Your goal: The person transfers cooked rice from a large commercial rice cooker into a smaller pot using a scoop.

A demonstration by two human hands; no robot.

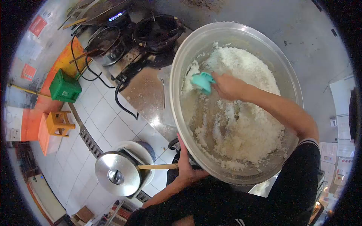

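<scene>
A large metal basin with cooked white rice in it is tilted in front of me. My right hand reaches inside, its fingers closed round a teal plastic scoop near the basin's left wall. Rice lies along the far side and in a heap at the near side, with scraped streaks between. My left hand grips the basin's outside at the lower left, fingers up along the wall. The tip of a wooden handle overlaps that hand in this view.
A lidded metal pot stands at the lower left. Beyond the basin are a gas burner, a saucepan and a steel counter with a black hose. A green bin and an orange stool stand on the tiled floor.
</scene>
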